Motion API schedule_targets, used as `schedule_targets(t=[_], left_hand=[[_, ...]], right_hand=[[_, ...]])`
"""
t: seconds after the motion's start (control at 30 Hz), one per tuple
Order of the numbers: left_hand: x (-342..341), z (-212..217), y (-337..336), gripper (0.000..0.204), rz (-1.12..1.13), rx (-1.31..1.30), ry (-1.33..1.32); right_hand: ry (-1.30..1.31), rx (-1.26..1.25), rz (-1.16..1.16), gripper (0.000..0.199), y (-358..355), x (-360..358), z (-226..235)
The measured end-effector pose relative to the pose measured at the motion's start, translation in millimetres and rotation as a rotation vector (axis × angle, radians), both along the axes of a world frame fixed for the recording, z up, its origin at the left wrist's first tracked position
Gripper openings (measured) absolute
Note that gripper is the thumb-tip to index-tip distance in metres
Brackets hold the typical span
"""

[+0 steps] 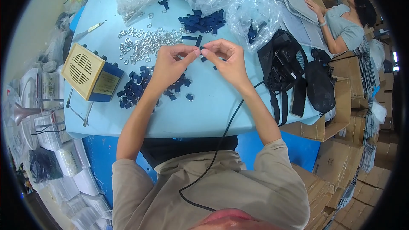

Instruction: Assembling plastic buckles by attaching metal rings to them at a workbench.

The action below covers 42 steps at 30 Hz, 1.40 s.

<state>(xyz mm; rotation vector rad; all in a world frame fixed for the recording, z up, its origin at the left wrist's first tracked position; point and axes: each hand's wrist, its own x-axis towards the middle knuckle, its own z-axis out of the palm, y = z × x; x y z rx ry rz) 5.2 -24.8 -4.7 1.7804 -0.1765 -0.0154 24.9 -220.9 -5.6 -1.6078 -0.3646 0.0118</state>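
My left hand (172,64) and my right hand (228,61) meet fingertip to fingertip above the table. Both pinch a short dark blue fabric strip (199,41), whose free end sticks up past the fingers; any small part between the fingertips is hidden. Just beyond lies another loose strip (189,37), near a pile of dark blue strips (202,21). Silver metal rings (147,42) are spread to the left of the strips. Close to my left forearm sits a heap of dark blue pieces (135,86), some showing metal rings.
Clear plastic bags (253,15) line the table's far side. At left stand a cream and blue box-shaped device (91,72) and a thin pointed tool (94,26). A black mesh bag (283,59) and phone (299,98) lie right. Another person (347,30) handles grey sheets (294,0).
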Motion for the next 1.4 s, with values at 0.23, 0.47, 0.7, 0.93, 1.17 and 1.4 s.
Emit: schedule_targets(t=[0.23,0.47,0.7,0.93,1.17,1.4], left_hand=[[-2,-2,0,0.021,0.048,-0.161,0.067],[-6,8,3,0.020,-0.001,-0.229,0.123],[-8,15,2,0.025,-0.013,-0.245,0.212],[-10,15,-5,0.023,0.050,-0.235,0.168],[-10,11,-6,0.023,0.054,-0.147,0.024],[-12,11,-9,0.026,0.013,-0.166,0.029]], right_hand=[[0.186,0.098,0.006,0.016,1,-9,11],[0.256,0.152,0.072,0.013,-1,-10,11],[0.221,0.140,0.119,0.012,-4,-9,13],[0.197,0.182,0.045,0.016,-4,-7,9],[0.134,0.156,0.023,0.015,-3,-7,7],[0.194,0.120,0.048,0.016,-6,-9,11]])
